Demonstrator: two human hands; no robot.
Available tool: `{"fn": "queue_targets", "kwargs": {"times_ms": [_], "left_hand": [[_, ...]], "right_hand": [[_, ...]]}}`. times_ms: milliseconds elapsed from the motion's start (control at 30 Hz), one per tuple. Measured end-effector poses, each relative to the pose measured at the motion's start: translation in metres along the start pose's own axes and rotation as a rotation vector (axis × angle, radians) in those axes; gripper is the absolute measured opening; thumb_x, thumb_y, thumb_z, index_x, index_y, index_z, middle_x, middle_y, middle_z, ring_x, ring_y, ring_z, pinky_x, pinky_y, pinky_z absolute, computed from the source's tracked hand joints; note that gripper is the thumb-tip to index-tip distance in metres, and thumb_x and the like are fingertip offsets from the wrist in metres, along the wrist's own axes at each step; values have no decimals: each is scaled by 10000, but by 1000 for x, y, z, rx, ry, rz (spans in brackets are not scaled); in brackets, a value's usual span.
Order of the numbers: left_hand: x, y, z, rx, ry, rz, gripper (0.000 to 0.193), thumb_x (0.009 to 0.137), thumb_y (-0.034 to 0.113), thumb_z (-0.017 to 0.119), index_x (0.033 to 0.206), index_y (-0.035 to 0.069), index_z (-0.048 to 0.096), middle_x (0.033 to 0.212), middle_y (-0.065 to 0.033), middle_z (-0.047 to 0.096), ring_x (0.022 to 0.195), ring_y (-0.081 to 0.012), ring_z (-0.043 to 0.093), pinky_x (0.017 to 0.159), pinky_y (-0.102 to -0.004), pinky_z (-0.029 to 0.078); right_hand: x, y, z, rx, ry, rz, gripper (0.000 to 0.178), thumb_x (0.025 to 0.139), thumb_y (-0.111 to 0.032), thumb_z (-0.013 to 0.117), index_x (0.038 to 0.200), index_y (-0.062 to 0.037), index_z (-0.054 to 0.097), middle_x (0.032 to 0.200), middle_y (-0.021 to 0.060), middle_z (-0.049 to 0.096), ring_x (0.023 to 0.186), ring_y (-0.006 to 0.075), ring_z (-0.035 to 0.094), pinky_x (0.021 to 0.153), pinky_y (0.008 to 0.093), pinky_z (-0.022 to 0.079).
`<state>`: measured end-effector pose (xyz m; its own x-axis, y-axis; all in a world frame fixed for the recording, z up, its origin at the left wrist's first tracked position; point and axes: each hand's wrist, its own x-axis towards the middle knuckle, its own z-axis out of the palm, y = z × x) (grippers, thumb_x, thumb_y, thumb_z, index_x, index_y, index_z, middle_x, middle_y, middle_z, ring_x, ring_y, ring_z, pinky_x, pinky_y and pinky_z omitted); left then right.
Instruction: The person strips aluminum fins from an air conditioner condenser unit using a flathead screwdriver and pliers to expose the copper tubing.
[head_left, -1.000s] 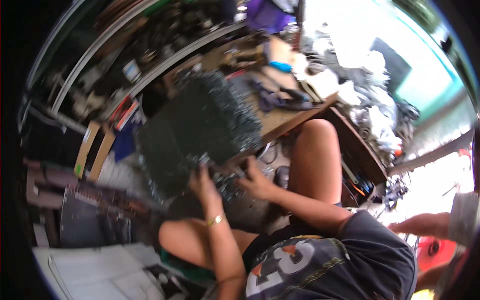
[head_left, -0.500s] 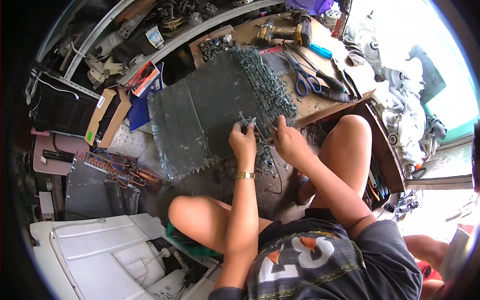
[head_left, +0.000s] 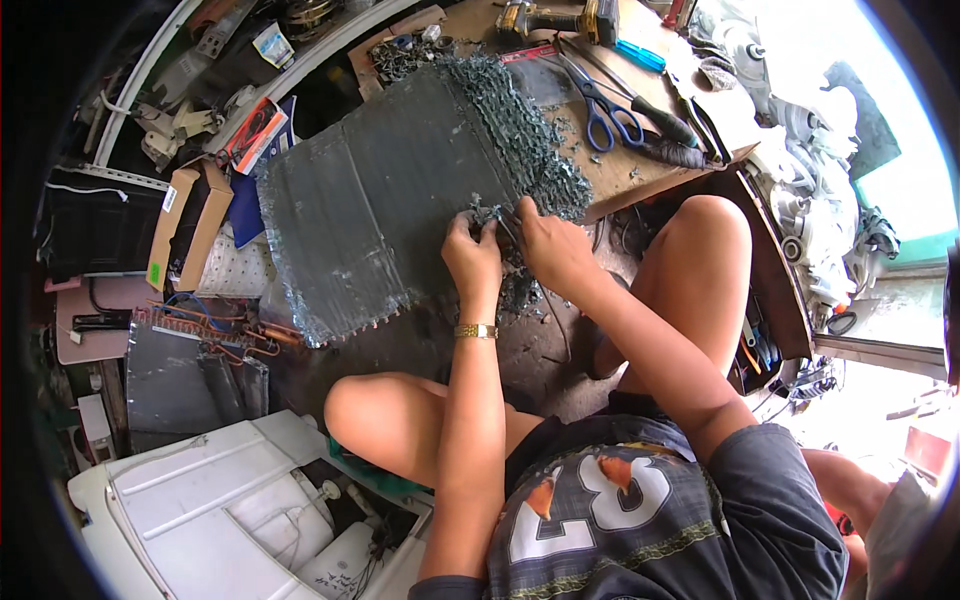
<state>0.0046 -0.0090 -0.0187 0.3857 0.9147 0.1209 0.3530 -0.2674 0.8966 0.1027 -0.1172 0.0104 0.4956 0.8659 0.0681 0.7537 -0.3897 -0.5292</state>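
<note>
A flat, dark grey finned coil panel [head_left: 365,190] lies slanted in front of me, partly on the wooden bench. Torn, crumpled fins [head_left: 530,140] form a ragged strip along its right side. Over its lower right edge, my left hand [head_left: 472,262] pinches a small tuft of shredded metal fins [head_left: 486,212] between thumb and fingers. My right hand [head_left: 555,248] is closed just beside it, fingers curled round a slim dark thing that I cannot make out. More scraps hang below both hands.
The wooden bench [head_left: 640,190] holds blue-handled scissors [head_left: 610,120], a drill [head_left: 555,20], a blue-handled tool [head_left: 640,56] and pliers [head_left: 705,130]. A cardboard box [head_left: 190,225] stands left. Copper-tubed parts [head_left: 215,335] and a white appliance casing [head_left: 210,500] lie lower left.
My view has shifted, so the bench and panel sit higher and further left. My right hand has come closer to my left, which still pinches the fin scraps.
</note>
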Motion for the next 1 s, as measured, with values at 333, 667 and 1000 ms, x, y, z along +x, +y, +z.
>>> {"fn": "queue_targets", "kwargs": {"times_ms": [333, 667, 1000], "left_hand": [[4, 10, -8, 118, -56, 58, 195, 887, 51, 773, 1016, -62, 680, 933, -252, 745, 885, -409, 744, 781, -455, 559], [0, 14, -8, 91, -24, 119, 155, 867, -7, 703, 1012, -62, 695, 943, -243, 749, 888, -400, 746, 791, -458, 561], [-3, 17, -1, 150, 74, 124, 147, 866, 4, 689, 991, -74, 692, 977, -263, 738, 922, -443, 725, 827, -490, 556]], "right_hand": [[8, -9, -9, 33, -38, -2, 253, 979, -121, 524, 1182, -6, 425, 790, 264, 697, 789, 490, 700, 667, 591, 530], [11, -18, -8, -54, -42, -14, 190, 978, -125, 534, 1111, 9, 518, 780, 218, 735, 741, 430, 742, 644, 527, 580], [8, -20, -8, -112, -108, -10, 237, 974, -166, 578, 1154, -16, 540, 846, 214, 759, 791, 417, 761, 681, 521, 602]]}}
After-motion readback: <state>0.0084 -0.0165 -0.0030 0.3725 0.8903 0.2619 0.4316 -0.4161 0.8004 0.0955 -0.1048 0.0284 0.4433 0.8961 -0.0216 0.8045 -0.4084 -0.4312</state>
